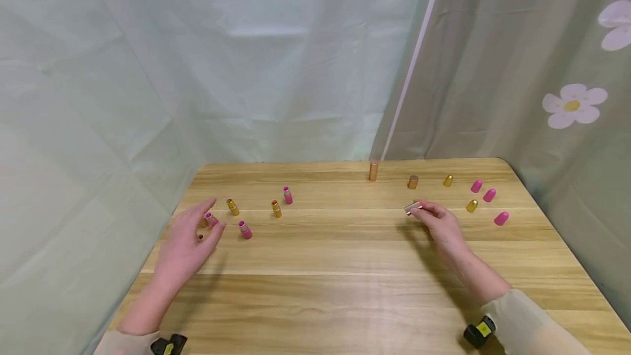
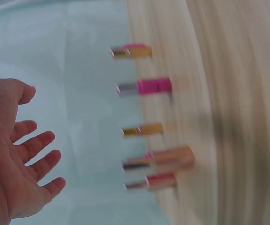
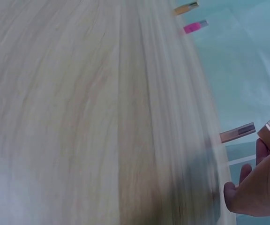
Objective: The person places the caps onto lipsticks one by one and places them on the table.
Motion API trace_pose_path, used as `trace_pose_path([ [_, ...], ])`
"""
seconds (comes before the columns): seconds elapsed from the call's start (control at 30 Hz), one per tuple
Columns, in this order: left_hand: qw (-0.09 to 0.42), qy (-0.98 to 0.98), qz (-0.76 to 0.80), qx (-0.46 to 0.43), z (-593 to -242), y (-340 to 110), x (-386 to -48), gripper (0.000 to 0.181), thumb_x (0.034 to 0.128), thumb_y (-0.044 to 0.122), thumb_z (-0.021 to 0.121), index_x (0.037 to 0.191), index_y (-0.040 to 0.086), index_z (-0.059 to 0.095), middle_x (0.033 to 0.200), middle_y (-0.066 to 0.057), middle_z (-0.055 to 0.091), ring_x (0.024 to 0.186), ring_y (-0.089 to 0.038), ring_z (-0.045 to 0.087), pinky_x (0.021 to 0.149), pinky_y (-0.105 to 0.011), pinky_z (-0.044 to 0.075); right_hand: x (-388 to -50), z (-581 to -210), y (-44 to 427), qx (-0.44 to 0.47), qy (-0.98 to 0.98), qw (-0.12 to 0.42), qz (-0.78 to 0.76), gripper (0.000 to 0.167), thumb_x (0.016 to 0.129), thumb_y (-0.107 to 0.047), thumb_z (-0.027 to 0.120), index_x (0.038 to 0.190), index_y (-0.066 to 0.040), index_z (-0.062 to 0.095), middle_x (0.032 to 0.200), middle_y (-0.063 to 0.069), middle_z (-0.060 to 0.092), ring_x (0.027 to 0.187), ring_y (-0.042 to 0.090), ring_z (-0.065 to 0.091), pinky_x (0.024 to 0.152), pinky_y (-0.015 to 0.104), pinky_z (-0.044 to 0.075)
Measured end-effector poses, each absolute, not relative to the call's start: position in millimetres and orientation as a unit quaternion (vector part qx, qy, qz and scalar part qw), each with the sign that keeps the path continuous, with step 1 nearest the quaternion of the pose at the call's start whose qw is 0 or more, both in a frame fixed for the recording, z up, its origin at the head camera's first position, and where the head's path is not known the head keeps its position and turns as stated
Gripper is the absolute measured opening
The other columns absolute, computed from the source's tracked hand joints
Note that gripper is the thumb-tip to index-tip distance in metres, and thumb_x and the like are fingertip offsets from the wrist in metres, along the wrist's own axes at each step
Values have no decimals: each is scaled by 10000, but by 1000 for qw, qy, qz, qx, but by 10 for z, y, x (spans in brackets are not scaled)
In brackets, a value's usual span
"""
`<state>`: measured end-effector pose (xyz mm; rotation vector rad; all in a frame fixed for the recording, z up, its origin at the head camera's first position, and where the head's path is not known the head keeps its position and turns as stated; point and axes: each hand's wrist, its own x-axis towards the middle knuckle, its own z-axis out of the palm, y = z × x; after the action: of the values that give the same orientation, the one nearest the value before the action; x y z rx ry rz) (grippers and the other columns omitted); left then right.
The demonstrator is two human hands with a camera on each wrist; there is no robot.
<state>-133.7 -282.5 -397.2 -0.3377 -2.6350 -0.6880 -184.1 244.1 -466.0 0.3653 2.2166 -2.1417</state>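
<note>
My right hand (image 1: 441, 232) pinches a small shiny copper-silver cap (image 1: 412, 208) above the table; the right wrist view shows this cap (image 3: 268, 136) tilted between thumb and fingers. My left hand (image 1: 184, 242) hovers over the left side, fingers spread and holding nothing, as the left wrist view shows too, with the hand (image 2: 13, 159) apart from the tubes. A pink tube (image 1: 211, 219) shows between its thumb and fingers in the head view. Around it stand a gold tube (image 1: 233, 207), another gold tube (image 1: 276, 209) and pink tubes (image 1: 245, 230) (image 1: 288, 195).
At the back stand a tall copper cylinder (image 1: 373, 171) and a short copper piece (image 1: 413, 182). Gold bullet-shaped caps (image 1: 448, 181) and pink ones (image 1: 501, 218) stand at the right. Curtains hang behind the wooden table (image 1: 325, 300).
</note>
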Motion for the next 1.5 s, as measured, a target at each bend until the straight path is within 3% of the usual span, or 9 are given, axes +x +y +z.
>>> trace_pose_path([
  [0.1, 183, -944, -258, -90, -3997, -2965, -1308, 593, 998, 288, 676, 1472, -17, 494, 1403, -276, 551, 1299, -494, 466, 987, -660, 397, -1858, -4652, 2422, 131, 674, 24, -726, 464, 1000, -208, 689, 1379, 12, 535, 1312, -2, 580, 1029, -25, 577, 1045, 233, 438],
  [0.27, 140, -950, -275, -51, -4076, -3162, -1269, 674, 1012, 350, 645, 1518, -35, 419, 1461, -290, 490, 1325, -525, 419, 1000, -700, 355, -1867, -4616, 2408, 150, 584, 48, -796, 370, 1026, -151, 637, 1340, -30, 483, 1042, -106, 675, 987, 1, 622, 1124, 305, 395],
  [0.43, 109, -954, -279, -30, -4172, -3273, -1257, 757, 989, 374, 679, 1534, -54, 374, 1435, -313, 484, 1297, -524, 436, 963, -706, 375, -1857, -4580, 2416, 156, 513, 72, -841, 69, 1037, -152, 617, 1064, -136, 679, 940, -94, 719, 994, 64, 629, 1127, 307, 379],
  [0.57, 81, -956, -280, -13, -4227, -3327, -1269, 872, 945, 462, 718, 1516, -91, 361, 1439, -338, 472, 1299, -530, 435, 984, -704, 372, -1841, -4560, 2426, 145, 470, 83, -867, 257, 1057, -157, 575, 872, -204, 747, 933, -66, 723, 1003, 101, 611, 1153, 331, 327],
  [0.73, 33, -954, -299, 4, -4335, -3351, -1322, 917, 917, 521, 733, 1491, -102, 383, 1414, -358, 487, 1292, -531, 450, 1003, -681, 394, -1821, -4549, 2454, 149, 445, 89, -878, 288, 1063, -157, 560, 863, -203, 761, 933, -66, 730, 995, 103, 609, 1148, 322, 326],
  [0.9, 8, -942, -335, 29, -4498, -3391, -1324, 809, 926, 398, 766, 1433, -132, 424, 1354, -369, 522, 1257, -539, 484, 1018, -653, 418, -1810, -4543, 2445, 152, 440, 97, -880, 263, 1055, -156, 577, 880, -201, 767, 940, -66, 742, 996, 103, 618, 1115, 304, 366],
  [1.1, 3, -944, -328, 42, -4650, -3430, -1301, 683, 925, 332, 774, 1337, -136, 494, 1277, -378, 571, 1181, -532, 546, 984, -639, 447, -1811, -4541, 2428, 155, 435, 100, -881, 244, 1046, -155, 594, 880, -197, 767, 930, -60, 742, 994, 102, 623, 1085, 295, 403],
  [1.5, 39, -956, -286, 58, -4705, -3352, -1307, 482, 932, 330, 755, 1183, -51, 598, 1105, -244, 680, 1012, -415, 639, 845, -572, 502, -1811, -4577, 2426, 141, 445, 94, -880, 254, 1056, -136, 570, 898, -193, 760, 930, -54, 735, 977, 99, 631, 1077, 293, 414],
])
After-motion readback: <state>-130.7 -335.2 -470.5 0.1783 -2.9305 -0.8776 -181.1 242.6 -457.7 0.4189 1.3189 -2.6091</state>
